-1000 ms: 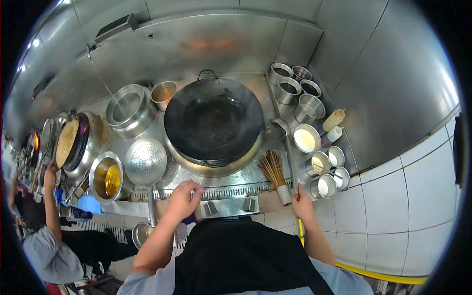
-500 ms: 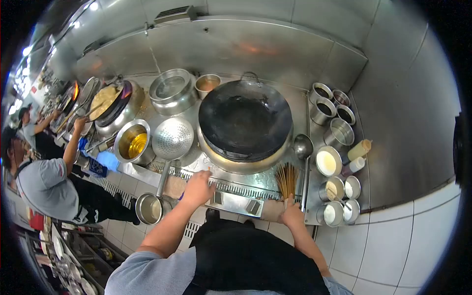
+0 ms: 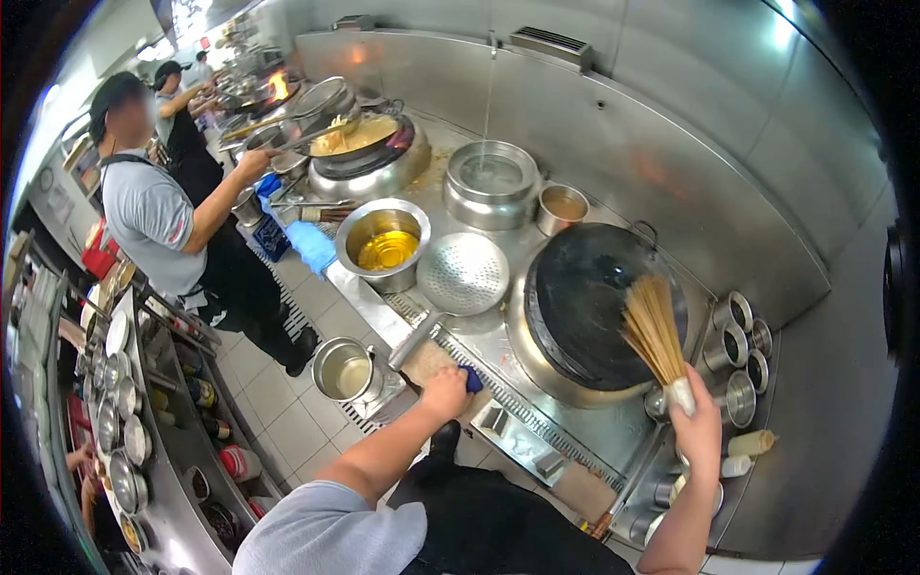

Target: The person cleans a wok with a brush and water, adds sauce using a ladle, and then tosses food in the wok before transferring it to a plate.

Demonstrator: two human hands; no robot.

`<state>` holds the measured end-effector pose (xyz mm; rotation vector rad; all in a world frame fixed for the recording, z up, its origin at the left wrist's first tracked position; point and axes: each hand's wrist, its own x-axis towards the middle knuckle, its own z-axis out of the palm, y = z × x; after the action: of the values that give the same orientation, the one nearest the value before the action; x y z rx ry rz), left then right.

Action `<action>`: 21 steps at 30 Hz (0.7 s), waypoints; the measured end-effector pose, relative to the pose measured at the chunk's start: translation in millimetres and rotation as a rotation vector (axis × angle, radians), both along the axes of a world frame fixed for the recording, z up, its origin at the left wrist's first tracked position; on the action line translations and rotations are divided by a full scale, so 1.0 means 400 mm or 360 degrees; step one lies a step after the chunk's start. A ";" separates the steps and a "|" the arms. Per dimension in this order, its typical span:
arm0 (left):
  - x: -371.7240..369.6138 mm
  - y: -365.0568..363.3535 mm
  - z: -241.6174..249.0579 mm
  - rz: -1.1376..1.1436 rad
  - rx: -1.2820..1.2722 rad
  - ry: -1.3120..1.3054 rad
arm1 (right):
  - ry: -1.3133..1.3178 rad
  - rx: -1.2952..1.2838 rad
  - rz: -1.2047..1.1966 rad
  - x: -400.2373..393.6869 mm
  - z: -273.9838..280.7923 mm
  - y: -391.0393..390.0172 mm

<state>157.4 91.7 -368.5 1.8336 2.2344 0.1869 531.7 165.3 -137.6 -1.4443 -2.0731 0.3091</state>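
Observation:
My right hand [image 3: 697, 426] is closed round the pale-wrapped handle of a bamboo wok brush [image 3: 654, 321]. The brush stands bristles up, in front of the right side of a large black wok [image 3: 589, 302] on the burner. At the counter's front edge, my left hand [image 3: 447, 391] is closed on a bunched dark blue cloth [image 3: 471, 379], beside a tan folded cloth [image 3: 428, 362]. A perforated strainer [image 3: 463, 273] lies left of the wok, its handle reaching toward my left hand.
A pot of yellow oil [image 3: 385, 251], a lidded-looking steel pot [image 3: 492, 187] and a small pot [image 3: 562, 208] stand left of the wok. Seasoning containers [image 3: 732, 311] and a squeeze bottle [image 3: 751, 443] line the right side. A co-worker [image 3: 158, 201] cooks at the left.
My right hand has lifted the brush from the counter's front edge to in front of the wok. My left hand has gone to the blue cloth. The view has swung left.

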 end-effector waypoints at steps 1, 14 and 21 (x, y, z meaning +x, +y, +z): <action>-0.003 0.006 -0.005 -0.0031 -0.0063 0.0015 | -0.0369 -0.0192 -0.0064 -0.085 0.034 0.018; -0.163 -0.103 0.104 0.0896 -0.0183 -0.3859 | -0.0410 -0.0745 0.0199 -0.347 -0.163 0.308; -0.086 0.009 0.135 0.0361 -0.0687 -0.3998 | 0.0023 -0.0617 -0.0243 -0.430 -0.220 0.509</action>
<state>123.2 95.4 -314.6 0.0748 0.3553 1.0440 359.5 369.0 -225.6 -1.8065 -1.9483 0.6855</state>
